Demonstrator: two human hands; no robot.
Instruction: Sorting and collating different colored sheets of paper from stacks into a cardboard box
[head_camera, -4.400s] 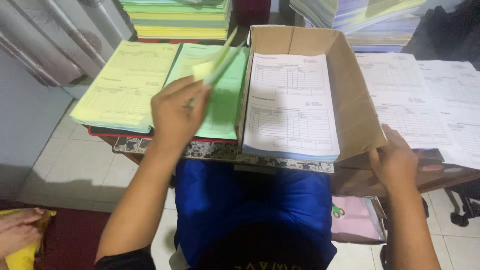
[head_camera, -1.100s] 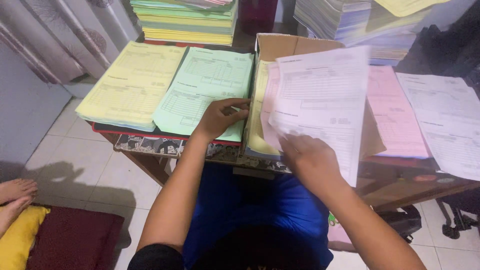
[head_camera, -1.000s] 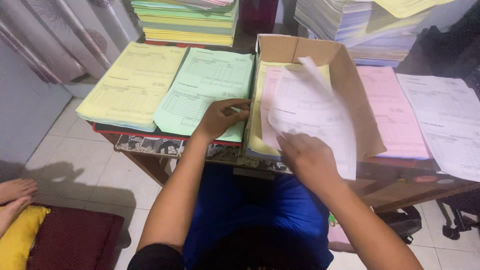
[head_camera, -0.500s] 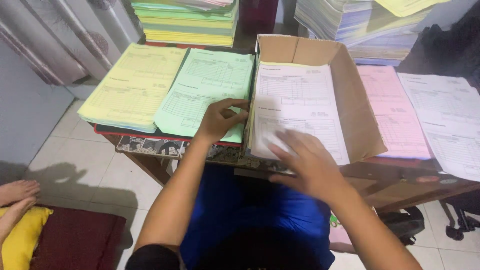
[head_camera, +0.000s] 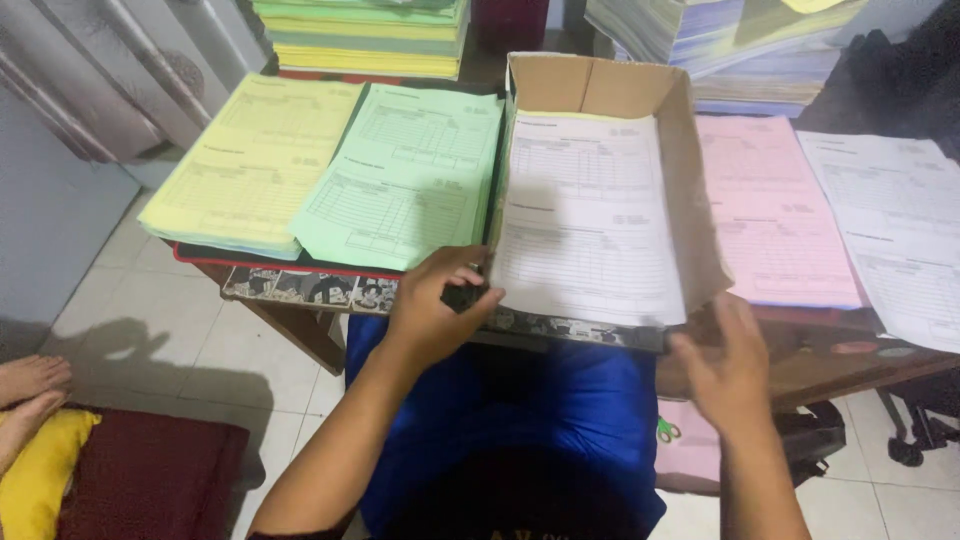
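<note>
Cardboard box (head_camera: 700, 210) of white forms sits between the hands, left (head_camera: 435, 305) gripping its near corner, right (head_camera: 725, 355) open beside it.

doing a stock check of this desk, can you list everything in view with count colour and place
cardboard box: one, brown, open, centre of the table
white forms in box: one stack, white, inside the box
green forms: one stack, pale green, left of the box
yellow forms: one stack, yellow, far left of the table
pink forms: one stack, pink, right of the box
white forms: one stack, white, far right
tall paper piles: two, mixed colours, back of the table
scissors: one, green handles, below the table on pink paper
cushion: one, yellow, floor at left
left hand: at the box's near left corner
right hand: below the box's near right corner
</note>
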